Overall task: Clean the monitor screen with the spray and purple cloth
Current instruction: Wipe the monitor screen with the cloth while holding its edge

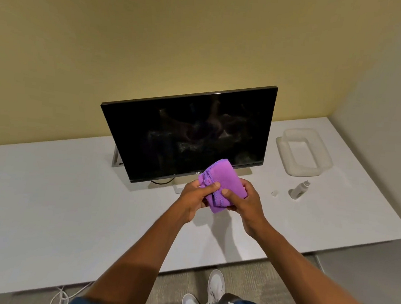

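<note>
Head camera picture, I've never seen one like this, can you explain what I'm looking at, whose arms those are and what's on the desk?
There is no machine here. The single picture comes from a wide-angle camera worn on a person's head, looking forward and down, so the two bare arms are the wearer's own. The left hand and right hand together hold a folded purple cloth above a white desk. On the desk stands a dark, switched-off monitor showing hazy smudges. To its right stand a small white spray bottle, what looks like its loose cap, and an empty white tray. Below, you see the person's shoes on carpet.
</note>
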